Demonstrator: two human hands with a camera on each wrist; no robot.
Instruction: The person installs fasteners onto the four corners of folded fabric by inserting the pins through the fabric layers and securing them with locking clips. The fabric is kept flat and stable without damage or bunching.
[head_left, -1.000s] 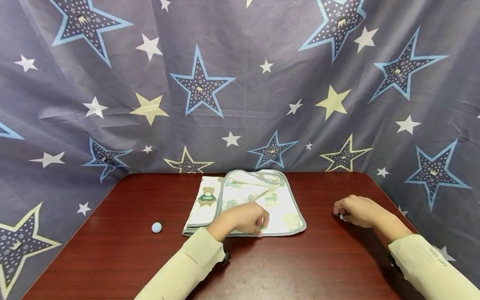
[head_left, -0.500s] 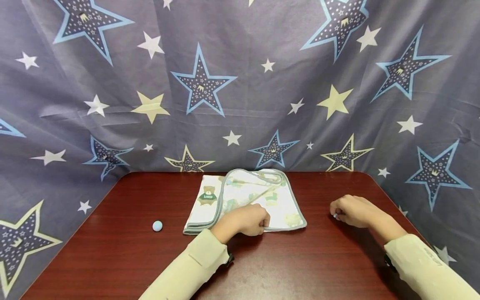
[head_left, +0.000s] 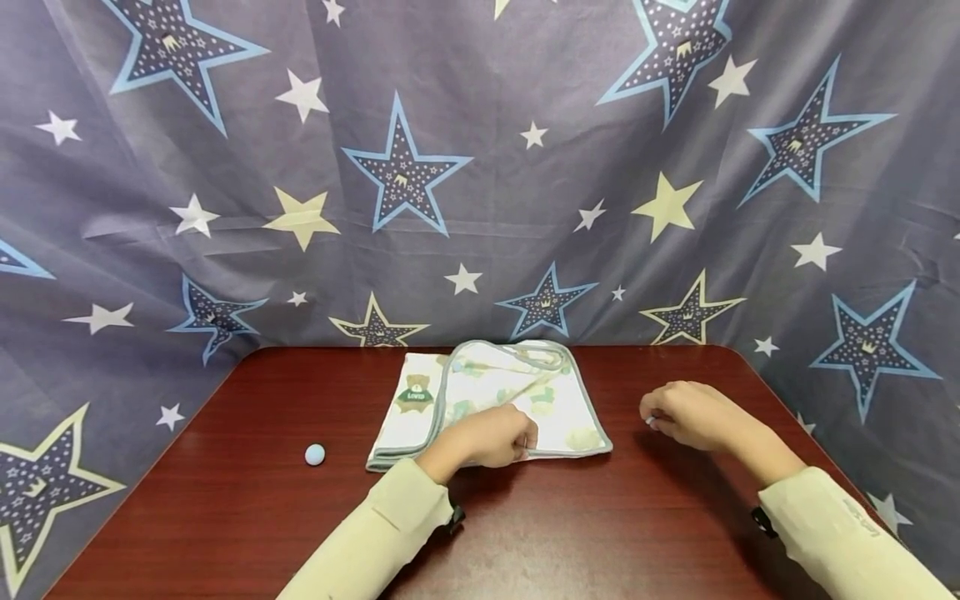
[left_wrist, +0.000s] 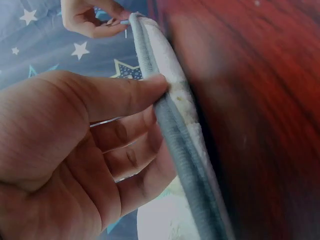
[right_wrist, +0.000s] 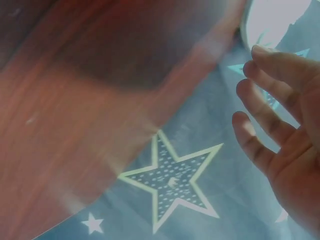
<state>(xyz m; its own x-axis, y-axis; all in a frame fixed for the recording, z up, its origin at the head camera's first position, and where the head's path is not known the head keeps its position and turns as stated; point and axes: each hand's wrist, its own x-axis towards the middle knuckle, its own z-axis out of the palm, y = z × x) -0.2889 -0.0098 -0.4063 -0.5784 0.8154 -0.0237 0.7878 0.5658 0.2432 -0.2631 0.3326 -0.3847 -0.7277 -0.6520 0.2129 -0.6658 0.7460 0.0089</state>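
Observation:
A folded white blanket [head_left: 487, 383] with a grey bound edge and bear prints lies on the table. My left hand [head_left: 491, 435] pinches its front edge; in the left wrist view the thumb [left_wrist: 145, 90] presses that edge, with the fingers curled behind it. To the right of the blanket, my right hand [head_left: 693, 412] is raised a little off the table. Between its thumb and index finger it pinches a small pale thing [head_left: 650, 421], mostly hidden, with a thin pin-like part. In the right wrist view the other fingers of the right hand [right_wrist: 287, 110] are bent.
A small light blue ball [head_left: 314, 454] sits on the dark red wooden table [head_left: 247, 508], left of the blanket. A grey star-patterned curtain [head_left: 480, 233] hangs behind the table and along its sides.
My right hand has moved left, towards the blanket, with the small pale thing. My left fingers have closed on the blanket's front edge, which has shifted slightly. The ball stays put.

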